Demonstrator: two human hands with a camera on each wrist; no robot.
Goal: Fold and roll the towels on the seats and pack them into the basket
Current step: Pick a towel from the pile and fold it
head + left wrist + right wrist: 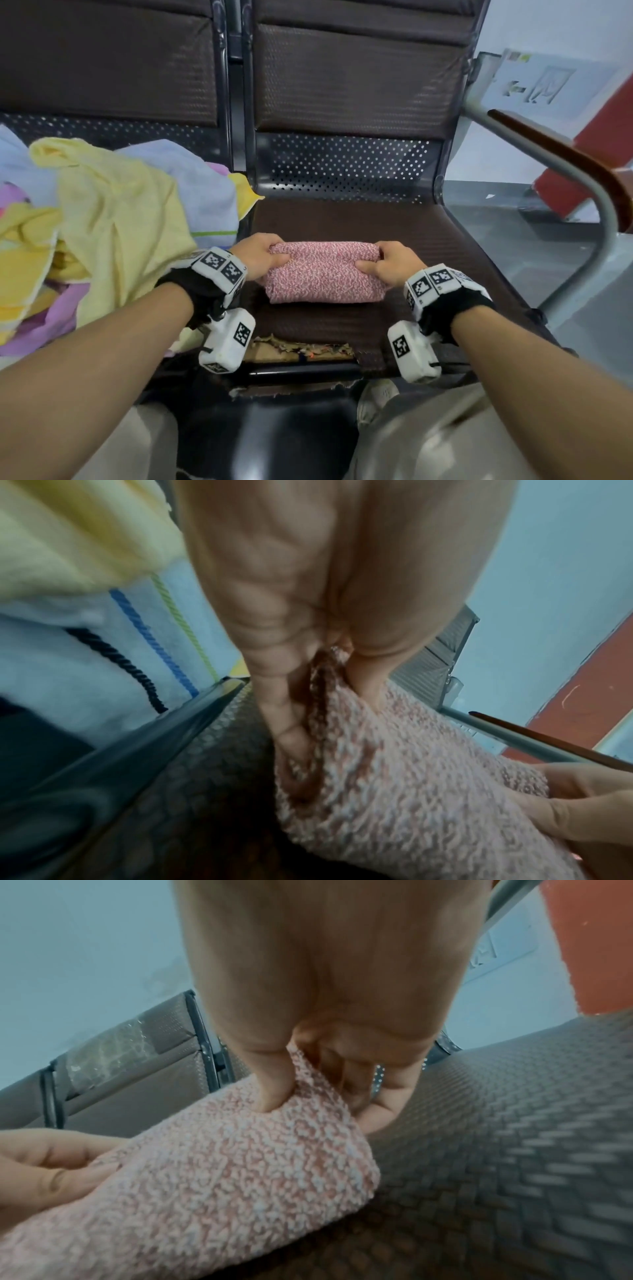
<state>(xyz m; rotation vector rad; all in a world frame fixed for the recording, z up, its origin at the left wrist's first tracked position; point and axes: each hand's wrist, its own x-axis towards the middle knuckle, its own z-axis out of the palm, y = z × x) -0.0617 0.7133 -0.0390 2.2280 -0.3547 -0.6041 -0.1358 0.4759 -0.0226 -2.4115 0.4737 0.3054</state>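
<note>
Your pink towel (323, 272) sits mid-seat on the brown chair seat (428, 233), folded into a short fat roll lying left-right.

Your left hand (258, 255) grips the roll's left end: fingers curled over the far top edge, thumb pressed into the near face. Left wrist view confirms it, with the fingers (274, 702) down along the end layers and terry bunched between them and the thumb.

Your right hand (390, 263) grips the right end the same way: fingers wrapped over the top far corner, thumb dug into the near face. In the right wrist view the thumb (274, 1093) dents the fabric, a flap of towel is pinched up between it and the fingers, and the curled fingers sit just beyond the roll's end.

The roll rests on the seat between both hands.

Loose pile of towels (113, 212), yellow, pale blue and lilac, on the seat to the left, close to your left wrist. Armrest (561, 161) far right.
</note>
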